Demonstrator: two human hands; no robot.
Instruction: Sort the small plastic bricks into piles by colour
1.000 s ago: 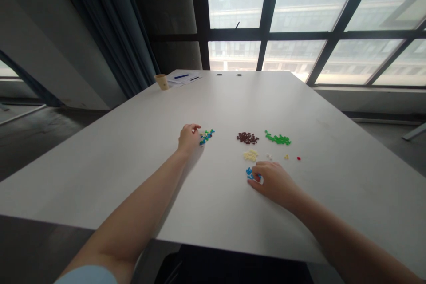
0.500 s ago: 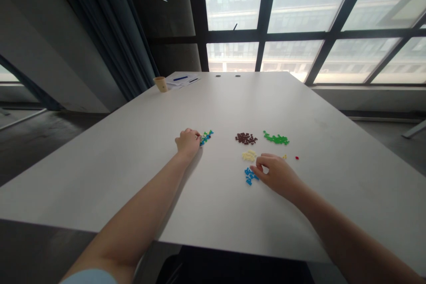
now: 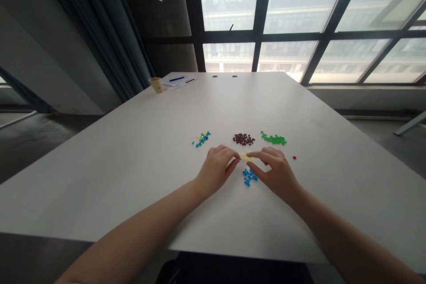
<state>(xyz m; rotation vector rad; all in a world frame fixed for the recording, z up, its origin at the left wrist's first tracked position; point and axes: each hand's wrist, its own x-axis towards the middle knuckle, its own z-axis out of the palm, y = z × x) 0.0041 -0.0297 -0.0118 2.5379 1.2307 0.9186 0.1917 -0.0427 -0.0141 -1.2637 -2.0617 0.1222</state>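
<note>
My left hand (image 3: 218, 168) is closed in a pinch at the left side of the cream pieces (image 3: 246, 156), with a bit of a small blue piece (image 3: 240, 159) showing at its fingertips. From the right, my right hand (image 3: 274, 169) reaches over the same cream pile. Its thumb and index finger are apart, with nothing visible between them. Just below the fingertips lies a small pile of blue pieces (image 3: 249, 177). The pieces look like tiny plastic building bricks, and part of the cream pile is hidden by my fingers.
Beyond my hands lie a brown pile (image 3: 244, 139) and a green pile (image 3: 274, 138). A mixed blue, green and cream group (image 3: 202, 139) is to the left, a lone red piece (image 3: 294, 157) to the right. A cup (image 3: 156, 85) stands by papers and a pen (image 3: 176, 78) at the far left.
My left hand has moved right, from the mixed group to the cream pile. My right hand has opened its thumb and finger, shifting slightly. The loose cream piece near the red one is out of sight.
</note>
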